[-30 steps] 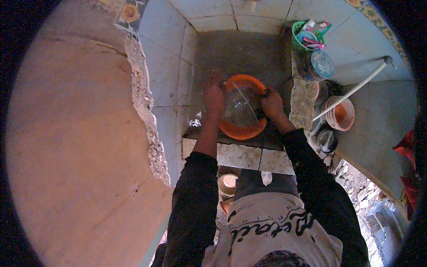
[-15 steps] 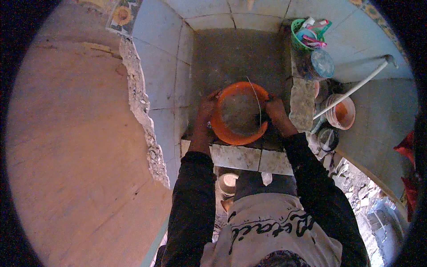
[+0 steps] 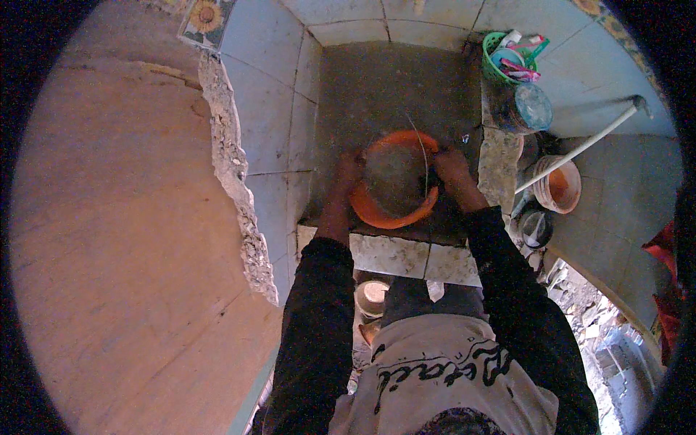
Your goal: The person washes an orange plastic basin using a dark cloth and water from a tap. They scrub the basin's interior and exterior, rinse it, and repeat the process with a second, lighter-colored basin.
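Note:
An orange plastic bucket (image 3: 377, 212) with a thin wire handle sits in a grey concrete sink basin (image 3: 377, 94). My left hand (image 3: 345, 174) grips the bucket's left rim. My right hand (image 3: 451, 168) grips its right rim, close to where the wire handle meets it. The bucket's inside looks grey and wet. Both forearms in black sleeves reach up from the lower edge.
A green basket (image 3: 500, 69) of small items and a dark jar with a blue lid (image 3: 529, 109) stand on the right ledge. A white pipe (image 3: 580, 148) crosses stacked orange pots (image 3: 558, 185). A broken plastered wall (image 3: 232, 174) borders the left.
The bucket went from tilted with a clear bag over it to sitting upright and lower in the basin; both hands moved down with it along its rim.

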A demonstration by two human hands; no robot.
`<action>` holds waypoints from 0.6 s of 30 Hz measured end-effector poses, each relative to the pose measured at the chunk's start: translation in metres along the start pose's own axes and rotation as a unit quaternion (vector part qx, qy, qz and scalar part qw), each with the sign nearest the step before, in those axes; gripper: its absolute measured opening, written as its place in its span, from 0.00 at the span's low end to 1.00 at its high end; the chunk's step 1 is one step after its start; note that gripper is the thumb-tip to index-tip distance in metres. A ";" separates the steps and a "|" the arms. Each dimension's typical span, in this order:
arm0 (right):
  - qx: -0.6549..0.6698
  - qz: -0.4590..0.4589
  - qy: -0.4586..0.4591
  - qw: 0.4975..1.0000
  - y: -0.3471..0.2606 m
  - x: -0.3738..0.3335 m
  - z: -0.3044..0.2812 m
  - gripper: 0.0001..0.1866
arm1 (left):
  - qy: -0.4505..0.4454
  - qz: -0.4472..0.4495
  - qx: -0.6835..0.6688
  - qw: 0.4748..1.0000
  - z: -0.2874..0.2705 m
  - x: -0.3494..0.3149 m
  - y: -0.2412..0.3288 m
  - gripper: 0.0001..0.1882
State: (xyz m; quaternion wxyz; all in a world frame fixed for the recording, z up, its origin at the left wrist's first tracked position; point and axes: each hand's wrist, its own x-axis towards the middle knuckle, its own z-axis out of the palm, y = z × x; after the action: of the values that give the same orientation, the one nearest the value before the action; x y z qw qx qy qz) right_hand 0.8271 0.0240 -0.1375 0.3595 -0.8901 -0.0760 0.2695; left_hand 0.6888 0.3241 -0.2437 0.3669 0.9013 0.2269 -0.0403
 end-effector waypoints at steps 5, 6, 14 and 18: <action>-0.030 0.066 0.023 0.997 -0.049 -0.027 -0.019 0.37 | -0.046 -0.203 -0.067 0.976 0.030 -0.015 0.028 0.19; -0.036 0.073 0.034 0.996 -0.042 -0.033 -0.039 0.37 | -0.073 -0.113 0.073 0.988 0.037 -0.018 0.065 0.19; 0.081 -0.046 0.046 0.995 -0.106 -0.063 -0.053 0.27 | 0.040 -0.055 -0.086 0.994 -0.031 -0.050 0.090 0.20; 0.113 -0.047 0.115 0.986 -0.071 -0.055 -0.057 0.21 | 0.150 0.071 -0.256 0.952 -0.027 -0.095 0.209 0.19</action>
State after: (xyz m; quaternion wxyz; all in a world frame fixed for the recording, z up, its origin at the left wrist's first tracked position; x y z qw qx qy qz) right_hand 0.8153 0.0231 -0.0317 0.4764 -0.8642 -0.0447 0.1556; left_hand 0.6926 0.1758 -0.0669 0.5490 0.7864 0.2175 0.1812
